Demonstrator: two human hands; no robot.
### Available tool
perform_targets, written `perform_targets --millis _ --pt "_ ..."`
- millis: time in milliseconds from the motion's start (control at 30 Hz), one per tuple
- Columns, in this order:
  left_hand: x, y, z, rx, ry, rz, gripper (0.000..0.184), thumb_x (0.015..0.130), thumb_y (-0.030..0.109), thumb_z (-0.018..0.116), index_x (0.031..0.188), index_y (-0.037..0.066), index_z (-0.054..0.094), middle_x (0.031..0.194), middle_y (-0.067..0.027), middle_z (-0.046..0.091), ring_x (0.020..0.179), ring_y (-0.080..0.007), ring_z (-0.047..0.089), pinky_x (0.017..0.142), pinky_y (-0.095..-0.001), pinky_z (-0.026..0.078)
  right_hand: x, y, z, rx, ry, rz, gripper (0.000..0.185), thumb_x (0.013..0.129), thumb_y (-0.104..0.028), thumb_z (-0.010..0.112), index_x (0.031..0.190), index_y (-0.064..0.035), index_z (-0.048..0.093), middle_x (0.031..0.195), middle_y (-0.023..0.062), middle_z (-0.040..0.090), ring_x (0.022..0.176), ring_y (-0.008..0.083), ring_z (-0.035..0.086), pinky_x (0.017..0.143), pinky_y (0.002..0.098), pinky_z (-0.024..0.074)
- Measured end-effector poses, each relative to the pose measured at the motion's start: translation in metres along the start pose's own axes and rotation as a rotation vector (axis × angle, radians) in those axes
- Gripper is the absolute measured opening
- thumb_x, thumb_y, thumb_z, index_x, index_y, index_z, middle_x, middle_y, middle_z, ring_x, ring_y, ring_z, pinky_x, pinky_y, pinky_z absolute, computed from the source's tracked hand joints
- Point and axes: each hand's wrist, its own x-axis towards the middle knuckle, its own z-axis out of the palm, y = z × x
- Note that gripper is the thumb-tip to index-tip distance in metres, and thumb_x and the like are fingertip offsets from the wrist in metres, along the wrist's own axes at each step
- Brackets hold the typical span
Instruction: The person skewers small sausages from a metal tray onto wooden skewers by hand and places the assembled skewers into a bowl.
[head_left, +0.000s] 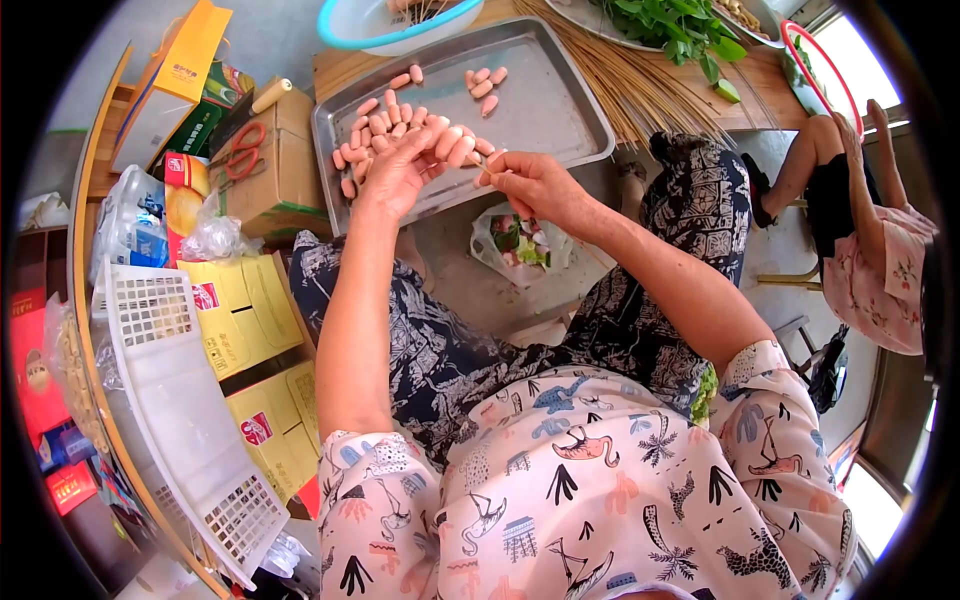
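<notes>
Over the near side of a metal tray (pixel 560 110), my left hand (pixel 397 172) is closed on small sausages (pixel 460 152) lying along its fingertips. My right hand (pixel 540 190) is to their right, thumb and forefinger pinched on what looks like a thin bamboo skewer (pixel 485 176), mostly hidden by the fingers. Its tip points toward the held sausages; whether it passes through them I cannot tell. Loose pink sausages (pixel 375 124) are heaped in the tray beyond my left hand. Several more sausages (pixel 482 83) lie apart near the tray's middle.
A bundle of bamboo skewers (pixel 610 75) lies right of the tray, below green leaves (pixel 680 25). A blue-rimmed basin (pixel 400 40) stands behind. Scissors (pixel 243 150) rest on a cardboard box (pixel 290 170) at left. A bag of scraps (pixel 520 245) sits below; another person (pixel 880 240) sits right.
</notes>
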Motion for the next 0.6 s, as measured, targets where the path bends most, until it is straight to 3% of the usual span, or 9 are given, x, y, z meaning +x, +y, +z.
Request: perform_targets --millis 167,233,267,400,467,500,600 --pt "0.0 -0.006 0.004 0.039 -0.07 -0.025 0.021 0.086 0.031 0.064 0.095 0.013 0.058 0.095 -0.0009 0.062 0.088 -0.0146 0.06 0.073 -0.0305 0.05 0.002 0.0 -0.001 -0.001 0.025 0.026 0.019 0.094 -0.019 0.048 0.098 -0.0058 0.061 0.055 -0.0049 0.041 0.047 0.0032 0.036 0.044 0.0197 0.0268" --pt "0.007 -0.009 -0.005 -0.034 -0.049 -0.072 0.03 0.088 0.031 0.061 0.111 0.011 0.059 0.1 -0.0008 0.06 0.091 -0.0121 0.059 0.076 -0.0278 0.049 0.005 0.0 -0.004 -0.014 0.034 0.029 0.021 0.094 -0.02 0.048 0.098 -0.0056 0.062 0.055 -0.0049 0.041 0.047 0.0032 0.036 0.044 0.0198 0.0269" --pt "0.01 -0.011 -0.01 -0.035 -0.049 -0.075 0.03 0.088 0.031 0.061 0.111 0.011 0.059 0.1 -0.0008 0.06 0.091 -0.0121 0.059 0.076 -0.0278 0.049 0.005 -0.001 -0.005 0.007 0.076 0.008 0.021 0.094 -0.02 0.048 0.099 -0.0054 0.062 0.055 -0.0049 0.042 0.047 0.0032 0.036 0.045 0.0197 0.0272" --pt "0.027 -0.032 -0.025 0.332 0.166 -0.024 0.021 0.09 0.024 0.058 0.107 0.012 0.063 0.093 -0.0019 0.063 0.079 -0.0128 0.062 0.07 -0.0288 0.051 0.004 -0.01 -0.016 0.077 0.17 0.015 0.023 0.094 -0.021 0.048 0.099 -0.0047 0.063 0.054 -0.0047 0.043 0.047 0.003 0.036 0.045 0.0192 0.0283" --pt "0.034 -0.045 -0.029 1.127 0.182 0.252 0.02 0.087 0.016 0.059 0.103 0.006 0.065 0.089 -0.004 0.064 0.077 -0.0141 0.062 0.066 -0.0285 0.051 0.003 -0.011 -0.016 0.108 0.191 0.01 0.023 0.094 -0.021 0.049 0.099 -0.0043 0.063 0.054 -0.0045 0.043 0.047 0.0028 0.037 0.045 0.0195 0.0285" --pt "0.032 -0.051 -0.027 1.303 0.175 0.44 0.022 0.082 0.009 0.06 0.102 0.001 0.065 0.085 -0.0076 0.064 0.078 -0.0163 0.062 0.068 -0.0275 0.049 0.003 -0.011 -0.017 0.118 0.205 0.014 0.023 0.094 -0.021 0.049 0.1 -0.0041 0.063 0.054 -0.0043 0.043 0.047 0.0028 0.037 0.045 0.0197 0.0282" --pt "0.032 -0.059 -0.023 1.35 0.092 0.531 0.024 0.079 0.006 0.062 0.103 0.004 0.065 0.084 -0.0101 0.063 0.08 -0.0183 0.062 0.071 -0.0279 0.048 0.003 -0.009 -0.017 0.131 0.213 0.015 0.02 0.092 -0.02 0.052 0.094 -0.0027 0.062 0.054 -0.0028 0.045 0.046 0.0039 0.037 0.043 0.0208 0.0269"
